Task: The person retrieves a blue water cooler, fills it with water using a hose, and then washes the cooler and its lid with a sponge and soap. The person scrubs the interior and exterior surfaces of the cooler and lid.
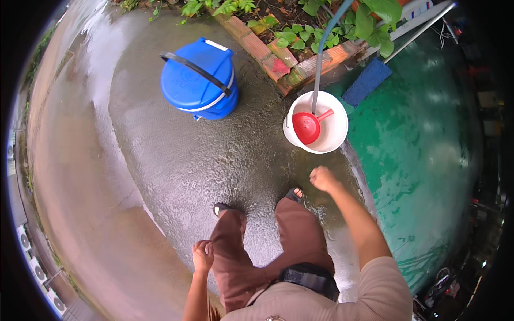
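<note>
My right hand is closed with its fingers curled, and nothing shows in it. It hovers just below a white bucket without touching it. Inside that bucket sits a red plastic dipper with a short handle, and a grey-blue hose runs down into it from above. Beside my left thigh hangs my left hand, bare of any object, its fingers loosely bent and a little apart. Farther off at the upper left stands a blue lidded bucket with a black carrying handle, out of reach of both hands.
Wet grey concrete lies underfoot. A brick-edged planting bed with leafy plants borders the far side. On the right, by a green floor, rests a blue flat mop head on a pole.
</note>
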A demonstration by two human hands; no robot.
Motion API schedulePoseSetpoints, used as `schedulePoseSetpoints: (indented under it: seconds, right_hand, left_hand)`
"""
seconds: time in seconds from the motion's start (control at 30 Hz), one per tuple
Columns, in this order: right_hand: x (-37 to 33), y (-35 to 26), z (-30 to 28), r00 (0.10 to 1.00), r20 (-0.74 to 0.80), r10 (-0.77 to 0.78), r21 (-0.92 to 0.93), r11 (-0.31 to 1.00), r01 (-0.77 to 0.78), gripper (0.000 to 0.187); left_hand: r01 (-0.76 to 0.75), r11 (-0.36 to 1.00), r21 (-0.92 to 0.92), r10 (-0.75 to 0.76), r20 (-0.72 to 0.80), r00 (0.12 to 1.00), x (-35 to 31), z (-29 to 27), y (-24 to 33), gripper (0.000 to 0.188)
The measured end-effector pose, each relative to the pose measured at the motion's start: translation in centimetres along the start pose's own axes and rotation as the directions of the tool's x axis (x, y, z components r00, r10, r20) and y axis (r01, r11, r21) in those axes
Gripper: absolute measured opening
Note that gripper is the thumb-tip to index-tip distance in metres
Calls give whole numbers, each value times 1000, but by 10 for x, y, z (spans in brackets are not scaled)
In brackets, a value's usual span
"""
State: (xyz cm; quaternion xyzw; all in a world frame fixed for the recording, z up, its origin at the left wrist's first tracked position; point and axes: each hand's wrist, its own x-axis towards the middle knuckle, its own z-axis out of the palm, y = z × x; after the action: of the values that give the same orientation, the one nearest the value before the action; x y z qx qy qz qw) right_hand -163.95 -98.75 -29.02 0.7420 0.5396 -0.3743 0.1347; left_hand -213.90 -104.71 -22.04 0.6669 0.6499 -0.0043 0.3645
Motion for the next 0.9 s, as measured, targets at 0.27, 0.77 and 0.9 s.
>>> schedulePoseSetpoints:
  seconds: [0.27, 0.77, 0.9]
  right_hand:
    - [208, 121, -24, 943, -308, 129, -317, 920, -230, 28]
    - [410, 135, 38, 920, -149, 361, -839, 447, -311, 33]
    - [488, 171, 80, 900, -156, 407, -945, 204, -256, 24]
  left_hand:
    - [-364, 931, 43, 361, 60, 931, 205, 124, 39, 20]
    - [-279, 959, -47, 281, 35, 959, 357, 262, -50, 24]
    - [-229, 961, -158, 234, 13, 972, 362, 275, -70, 25]
